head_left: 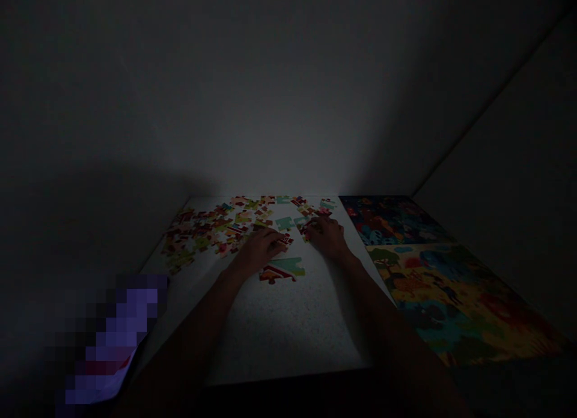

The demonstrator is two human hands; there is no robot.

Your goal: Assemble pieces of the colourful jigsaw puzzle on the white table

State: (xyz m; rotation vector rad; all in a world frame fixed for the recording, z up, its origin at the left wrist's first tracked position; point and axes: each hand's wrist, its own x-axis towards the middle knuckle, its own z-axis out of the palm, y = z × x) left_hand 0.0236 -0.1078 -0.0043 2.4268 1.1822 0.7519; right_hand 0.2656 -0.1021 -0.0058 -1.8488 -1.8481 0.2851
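The room is dark, so go slow. The left hand (259,250) lies flat on the table (279,322), fingers bent over a small piece (285,241). I cannot tell if it grips it. The right hand (328,236) rests palm down on loose pieces (311,217) near the table's far edge; its hold is hidden too. A joined bit (283,269) sits just beside the left hand. More pieces spread to the far left corner. Turn each piece to match colours before pressing. Both arms reach straight forward.
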